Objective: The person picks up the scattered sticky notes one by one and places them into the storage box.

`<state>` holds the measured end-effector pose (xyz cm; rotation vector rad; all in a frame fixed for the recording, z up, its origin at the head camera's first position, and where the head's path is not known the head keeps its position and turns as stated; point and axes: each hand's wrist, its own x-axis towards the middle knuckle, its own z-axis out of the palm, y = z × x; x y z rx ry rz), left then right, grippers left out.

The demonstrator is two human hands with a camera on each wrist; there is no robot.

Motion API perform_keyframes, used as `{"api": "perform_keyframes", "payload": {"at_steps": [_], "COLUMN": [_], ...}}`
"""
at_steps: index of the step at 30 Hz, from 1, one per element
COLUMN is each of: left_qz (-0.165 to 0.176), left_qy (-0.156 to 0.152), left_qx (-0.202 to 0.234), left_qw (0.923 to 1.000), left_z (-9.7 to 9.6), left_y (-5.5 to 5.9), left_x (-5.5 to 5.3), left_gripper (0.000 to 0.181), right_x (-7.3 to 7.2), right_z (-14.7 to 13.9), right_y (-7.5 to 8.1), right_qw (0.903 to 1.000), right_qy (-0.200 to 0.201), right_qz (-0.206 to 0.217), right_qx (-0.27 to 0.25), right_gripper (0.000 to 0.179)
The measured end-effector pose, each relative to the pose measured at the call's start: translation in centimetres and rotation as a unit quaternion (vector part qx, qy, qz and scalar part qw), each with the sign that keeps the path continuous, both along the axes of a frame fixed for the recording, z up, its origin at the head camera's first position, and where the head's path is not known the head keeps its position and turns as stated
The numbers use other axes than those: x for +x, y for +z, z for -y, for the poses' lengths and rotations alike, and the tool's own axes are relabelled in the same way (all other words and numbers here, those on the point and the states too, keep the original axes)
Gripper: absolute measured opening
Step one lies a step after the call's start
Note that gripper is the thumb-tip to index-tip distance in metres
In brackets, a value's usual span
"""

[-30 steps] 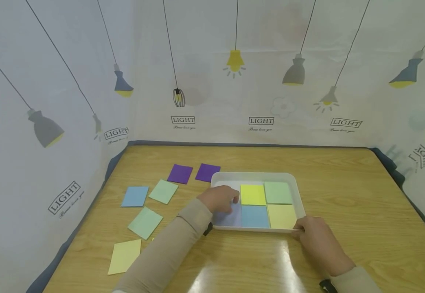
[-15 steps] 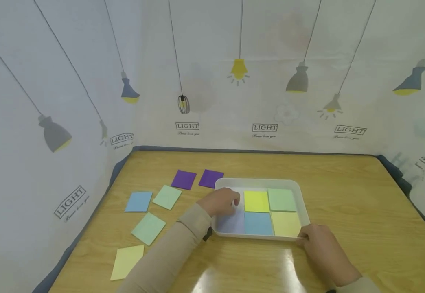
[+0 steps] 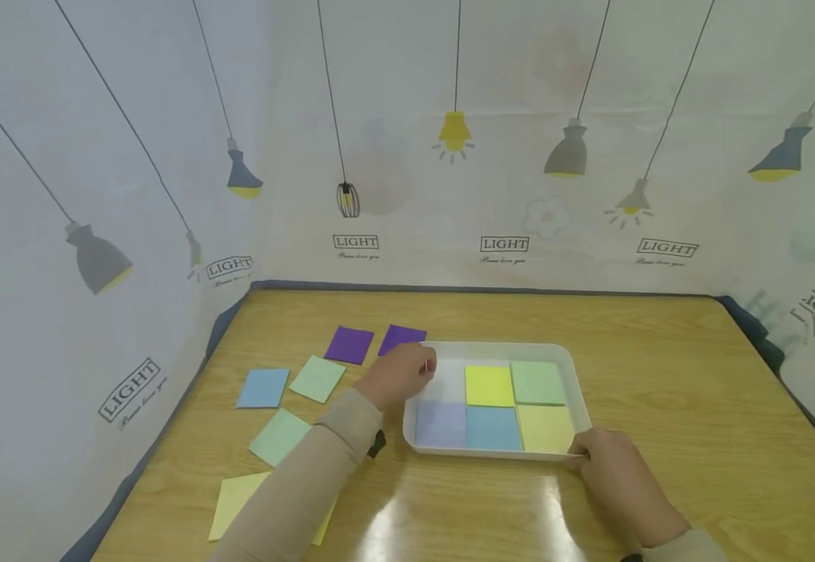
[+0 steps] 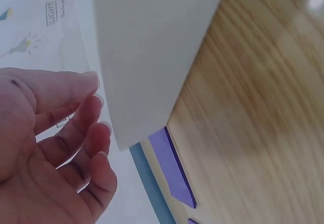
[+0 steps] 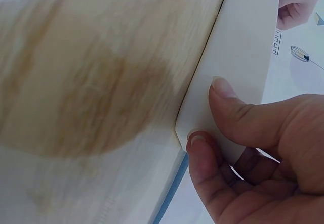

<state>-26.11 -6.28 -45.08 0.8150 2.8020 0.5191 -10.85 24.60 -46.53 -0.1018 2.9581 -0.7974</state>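
In the head view, a white tray (image 3: 485,353) holds flat square sticky notes: a lilac note (image 3: 441,425), a blue note (image 3: 493,429), a bright yellow note (image 3: 489,386), a green note (image 3: 538,382) and a pale yellow note (image 3: 545,428). The tray's back left part shows bare white. My left hand (image 3: 400,375) is over the tray's left rim, its fingers loosely bent. In the left wrist view those fingertips (image 4: 104,128) hold nothing, close to the tray wall. My right hand (image 3: 621,484) pinches the tray's front right corner between thumb and fingers.
Left of the tray lie two purple notes (image 3: 350,345), a blue note (image 3: 263,388), two green notes (image 3: 318,378) and a pale yellow note (image 3: 235,503). Another yellow piece (image 3: 325,527) shows partly behind my left sleeve. A printed curtain (image 3: 414,195) surrounds the wooden table (image 3: 660,367).
My left hand has lifted from above the lilac note and moved left and back to the tray's left rim, uncovering that note. My right hand stays on the corner.
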Motion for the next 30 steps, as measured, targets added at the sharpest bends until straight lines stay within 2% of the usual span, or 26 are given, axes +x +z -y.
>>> {"api": "perform_keyframes", "payload": {"at_steps": [9,14,24,30], "left_qz": [0.013,0.022,0.028,-0.001], "left_qy": [0.029,0.050,0.100,0.097], "left_qx": [0.030,0.050,0.040,-0.009], "left_qw": [0.9990,0.9972,0.9938,0.9953], "left_z": [1.8,2.9,3.5,3.2], "left_y": [0.7,0.1,-1.6,-2.2], "left_x": [0.0,-0.5,-2.6,-4.1], "left_gripper": [0.012,0.019,0.031,0.034], "right_x": [-0.1,-0.1,0.0,0.1], "right_z": [-0.1,0.0,0.0,0.0], "right_y": [-0.1,-0.1,-0.1,-0.2], "right_qw": [1.0000,1.0000,1.0000,0.9999], "right_qy": [-0.003,-0.004,-0.006,-0.008], "right_qz": [0.001,0.001,-0.002,-0.002], "right_qx": [-0.004,-0.004,-0.001,-0.006], "right_gripper": [0.013,0.013,0.015,0.016]}}
